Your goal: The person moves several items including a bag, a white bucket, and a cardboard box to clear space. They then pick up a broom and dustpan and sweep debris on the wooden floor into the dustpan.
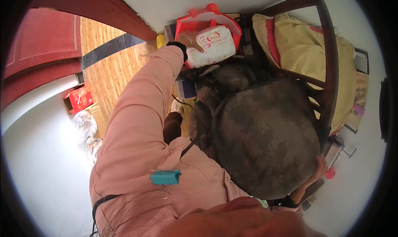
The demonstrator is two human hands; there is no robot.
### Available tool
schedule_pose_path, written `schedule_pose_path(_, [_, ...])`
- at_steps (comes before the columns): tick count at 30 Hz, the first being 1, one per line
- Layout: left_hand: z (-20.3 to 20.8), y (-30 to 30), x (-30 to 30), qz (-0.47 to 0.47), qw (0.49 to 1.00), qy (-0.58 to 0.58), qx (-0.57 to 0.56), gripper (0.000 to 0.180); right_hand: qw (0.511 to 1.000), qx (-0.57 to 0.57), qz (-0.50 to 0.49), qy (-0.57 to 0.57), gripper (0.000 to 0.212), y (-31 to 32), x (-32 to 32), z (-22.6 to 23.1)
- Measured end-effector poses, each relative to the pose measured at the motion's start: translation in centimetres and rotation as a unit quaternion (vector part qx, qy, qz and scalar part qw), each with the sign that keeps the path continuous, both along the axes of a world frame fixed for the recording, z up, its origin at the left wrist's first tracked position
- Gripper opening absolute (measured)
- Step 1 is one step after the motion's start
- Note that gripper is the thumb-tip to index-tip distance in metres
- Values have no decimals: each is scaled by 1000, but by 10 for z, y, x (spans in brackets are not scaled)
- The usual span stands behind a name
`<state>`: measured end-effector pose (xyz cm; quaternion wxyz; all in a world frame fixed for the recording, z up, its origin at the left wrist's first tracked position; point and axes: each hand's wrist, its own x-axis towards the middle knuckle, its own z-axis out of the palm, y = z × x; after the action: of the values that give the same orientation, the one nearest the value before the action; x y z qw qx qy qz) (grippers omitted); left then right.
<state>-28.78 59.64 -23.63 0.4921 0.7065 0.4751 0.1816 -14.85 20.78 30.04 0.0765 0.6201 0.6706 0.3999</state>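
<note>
A: Nearest the viewer, the pink sleeve (pixel 137 154) fills the lower middle; a teal clip (pixel 165 177) is pinned to it, with a thin dark cord (pixel 103 201) running across the cloth below.

B: And the big mottled mass beside it?

A: A dark camouflage bundle (pixel 265 137), rounded, resting against the wooden chair (pixel 329 71). The right hand (pixel 319 167) presses against the bundle's lower right edge, fingers curled around that edge in a grasp; a red and white object sits just beside the hand, too small to identify.

B: The other arm?

A: It extends up and away. The left hand (pixel 191 39), its wrist in a dark cuff, reaches into the red bag (pixel 209 19) and lies against the white plastic package (pixel 211 46) inside it. The fingers rest on the package's upper left end; whether they are clenched round it cannot be told from here.

B: Where does the package sit?

A: In the mouth of the red bag, tilted, its lower end projecting over the bag's front rim, just above the bundle's top.

B: Farther off?

A: A yellow cushion (pixel 306 50) lies on the chair seat. At far left, a wooden plank floor (pixel 112 67), a red door (pixel 45 38), and a small red carton (pixel 79 98) by the white wall.
</note>
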Motion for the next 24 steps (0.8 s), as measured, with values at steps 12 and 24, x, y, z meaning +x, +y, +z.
schedule_pose_path(12, [66, -77, 12, 56, 984, -25, 167, 98, 997, -14, 47, 56, 27, 28, -5, -6])
schedule_pose_path(24, [6, 5, -11, -75, 988, -109, -85, 131, 997, 3, 23, 74, 23, 34, 0, -4])
